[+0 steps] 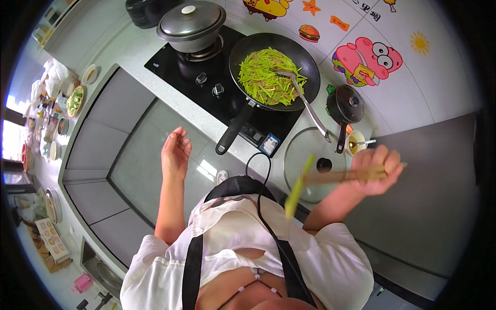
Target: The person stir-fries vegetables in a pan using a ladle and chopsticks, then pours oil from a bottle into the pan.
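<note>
My right hand is closed around a pair of wooden chopsticks, raised above the counter on the right. At their tips is a green vegetable piece, blurred by motion. Nothing is in my left hand, which hangs in the air over the floor with its fingers loosely curled and apart from the thumb. Beyond both hands, a black frying pan on the stove holds cut green stalks with brownish bits. A metal spatula rests in it, handle leaning over the rim.
A glass lid with a black knob lies below my chopsticks. Beside it are a small black lidded pan and a bowl with a spoon. A lidded pot sits on the other burner. The pan's handle juts past the counter edge.
</note>
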Demonstrator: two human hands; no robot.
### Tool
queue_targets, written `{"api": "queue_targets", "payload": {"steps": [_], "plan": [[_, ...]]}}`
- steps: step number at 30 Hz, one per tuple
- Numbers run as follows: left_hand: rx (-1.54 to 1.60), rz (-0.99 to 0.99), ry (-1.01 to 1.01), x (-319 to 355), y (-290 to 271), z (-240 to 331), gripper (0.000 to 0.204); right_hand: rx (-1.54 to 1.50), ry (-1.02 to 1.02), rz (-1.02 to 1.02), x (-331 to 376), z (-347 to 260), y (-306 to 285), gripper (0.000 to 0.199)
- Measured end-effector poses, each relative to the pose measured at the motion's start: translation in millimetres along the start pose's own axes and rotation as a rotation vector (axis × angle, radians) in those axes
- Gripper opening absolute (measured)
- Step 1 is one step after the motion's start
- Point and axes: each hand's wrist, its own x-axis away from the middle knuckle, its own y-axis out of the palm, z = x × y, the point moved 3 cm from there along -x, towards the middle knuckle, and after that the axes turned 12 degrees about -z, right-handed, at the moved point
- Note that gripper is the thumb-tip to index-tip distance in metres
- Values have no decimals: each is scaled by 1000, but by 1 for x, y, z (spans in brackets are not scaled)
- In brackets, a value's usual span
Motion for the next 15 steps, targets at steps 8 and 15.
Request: {"api": "queue_targets", "payload": {"steps": [8, 15], "plan": [[-27, -54, -20, -1, 7, -7, 25, -308, -53, -356, -24, -27, 36, 27], [-11, -43, -25, 3, 13, -9, 25, -173, -63, -300, -18, -32, 35, 26]]}}
